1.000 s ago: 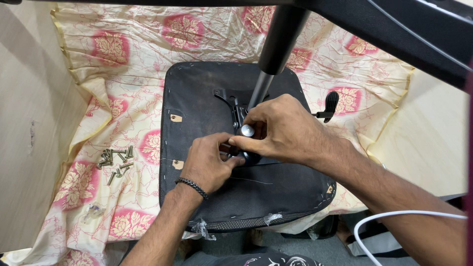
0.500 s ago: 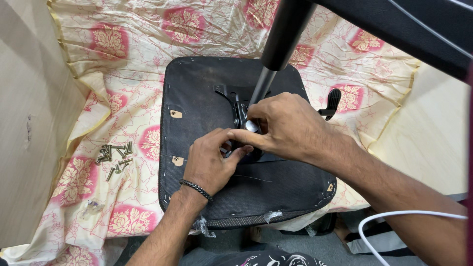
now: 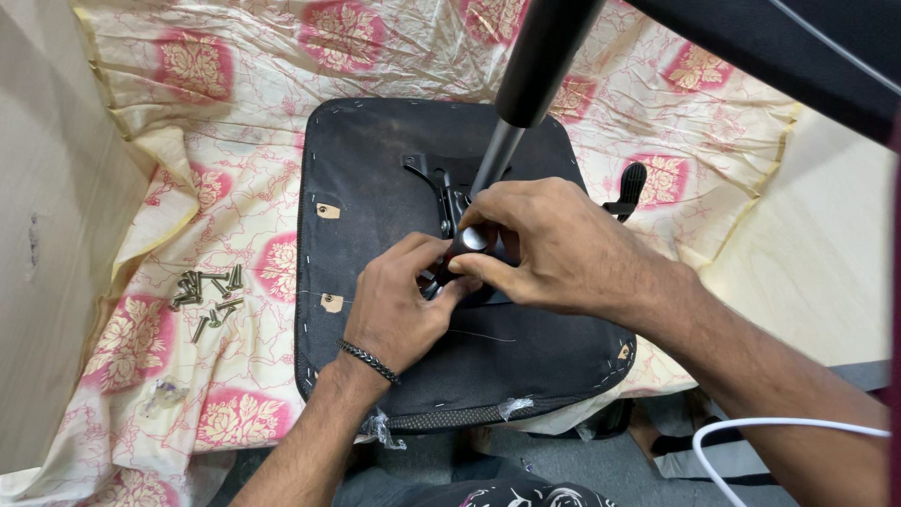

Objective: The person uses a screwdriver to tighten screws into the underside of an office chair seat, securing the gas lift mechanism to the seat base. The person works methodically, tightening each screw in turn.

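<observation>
Atop the upturned chair seat (image 3: 375, 169), our left hand (image 3: 405, 302) and right hand (image 3: 554, 246) pinch the bracket (image 3: 441, 183) beneath the upright post (image 3: 540, 66); bolts (image 3: 208, 296) lie leftward.

- seat underside (image 3: 394, 169): matt black fabric, dusty, stapled edges
- gas cylinder (image 3: 540, 66): smooth black tube, shiny metal rod below
- screws (image 3: 208, 299), left: dull metal
- floor cloth (image 3: 216, 113): thin, wrinkled, printed fabric
- bracelet (image 3: 369, 361): dark braided
</observation>
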